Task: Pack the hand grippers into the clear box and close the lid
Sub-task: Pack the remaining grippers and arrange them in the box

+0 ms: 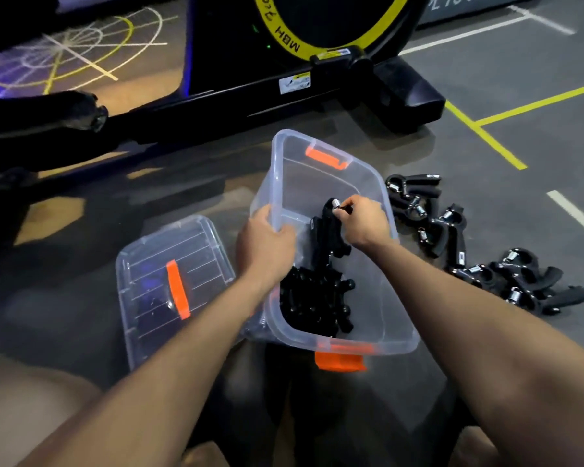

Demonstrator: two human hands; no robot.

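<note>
A clear box [321,183] with orange latches stands on the floor in front of me. My left hand [265,244] grips its left rim. My right hand [363,220] is inside the box, closed on the spring end of a black hand gripper [327,230] held upright. Several black hand grippers [314,301] lie piled in the box's near end. More hand grippers [459,244] lie scattered on the floor to the right of the box. The clear lid [172,281], with an orange handle, lies flat to the left of the box.
A black exercise machine [284,82] with a yellow-ringed wheel stands just behind the box. Yellow and white lines [486,136] mark the grey floor to the right. My knees [31,409] show at the bottom edge.
</note>
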